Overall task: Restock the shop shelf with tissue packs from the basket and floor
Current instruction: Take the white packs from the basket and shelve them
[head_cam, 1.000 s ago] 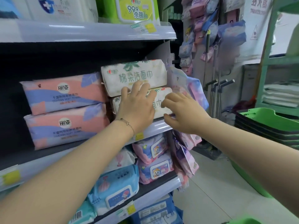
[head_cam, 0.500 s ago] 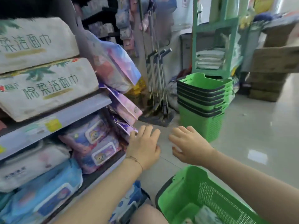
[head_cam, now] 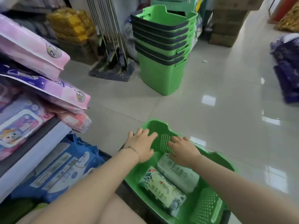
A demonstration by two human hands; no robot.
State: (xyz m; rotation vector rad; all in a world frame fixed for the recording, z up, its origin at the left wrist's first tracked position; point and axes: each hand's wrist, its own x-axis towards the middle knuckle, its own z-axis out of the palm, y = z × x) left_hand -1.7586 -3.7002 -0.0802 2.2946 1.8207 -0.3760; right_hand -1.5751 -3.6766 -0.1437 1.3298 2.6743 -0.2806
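Both my hands are down over the green basket (head_cam: 215, 160) on the floor. My left hand (head_cam: 142, 147) is spread flat, fingers loose, over the near rim and holding nothing. My right hand (head_cam: 183, 151) is open too, palm down, resting on the far end of the pale tissue pack (head_cam: 179, 172), but not wrapped around it. A second tissue pack (head_cam: 161, 189) with the leafy print lies just beside it, touching, closer to me. The shelf (head_cam: 32, 152) with wipes is off to my left, and a stack of baskets (head_cam: 161, 46) stands further back.
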